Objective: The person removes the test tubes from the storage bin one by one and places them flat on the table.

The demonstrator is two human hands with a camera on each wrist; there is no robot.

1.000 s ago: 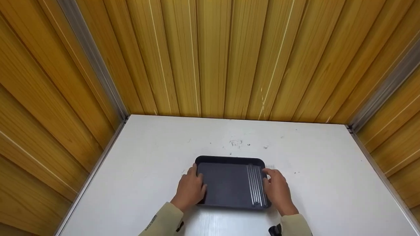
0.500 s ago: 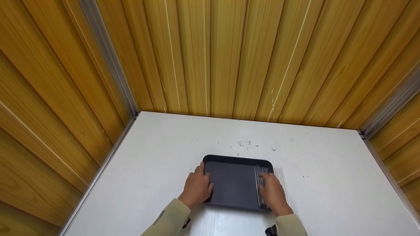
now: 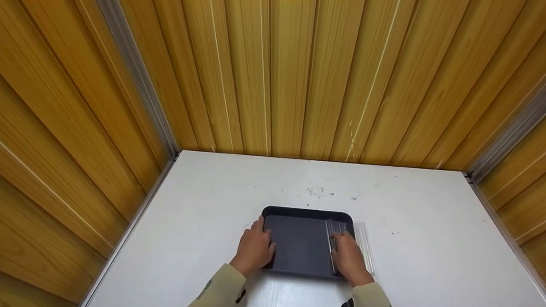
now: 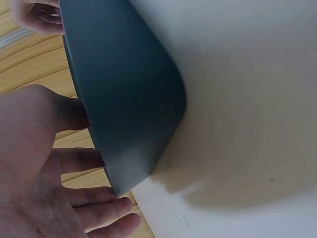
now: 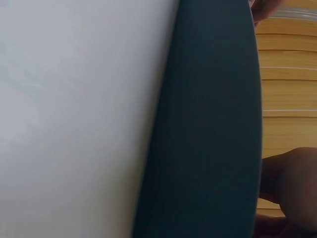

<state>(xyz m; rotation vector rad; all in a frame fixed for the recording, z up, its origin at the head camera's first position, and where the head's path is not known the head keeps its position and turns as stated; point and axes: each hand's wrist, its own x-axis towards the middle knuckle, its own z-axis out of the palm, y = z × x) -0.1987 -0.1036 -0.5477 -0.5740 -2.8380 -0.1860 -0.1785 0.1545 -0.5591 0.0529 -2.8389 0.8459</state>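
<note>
Where the right hand (image 3: 350, 258) reaches over the tray's right wall, its fingers meet clear rods (image 3: 336, 226); whether they pinch them I cannot tell. Those rods lie beneath it, long axis near to far. The left hand (image 3: 254, 247), farther off, rests extended fingers over the dark tray's (image 3: 298, 245) left rim. More clear strips (image 3: 364, 245) lie right of it on the white table (image 3: 426, 238).

Dark rectangular tray (image 3: 294, 245), rounded corners, clear rods (image 3: 329, 234) along inside right

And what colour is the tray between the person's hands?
The tray is dark grey; it shows best in the head view.
</note>
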